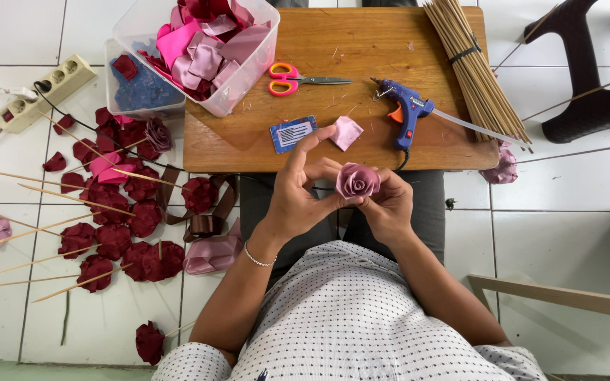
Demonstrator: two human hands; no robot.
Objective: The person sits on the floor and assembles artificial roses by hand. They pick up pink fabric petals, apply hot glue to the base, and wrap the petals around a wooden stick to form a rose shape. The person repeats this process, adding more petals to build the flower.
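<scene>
Both the left hand (298, 194) and right hand (387, 204) pinch a mauve ribbon rose (357, 180) between fingertips, above the wooden table (248, 137)

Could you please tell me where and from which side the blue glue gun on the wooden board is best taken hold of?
Probably by the handle of the glue gun, which points toward the person. Coming from the near edge of the wooden board seems best: the nozzle faces left toward the scissors, and a glue stick juts out to the right.
</scene>
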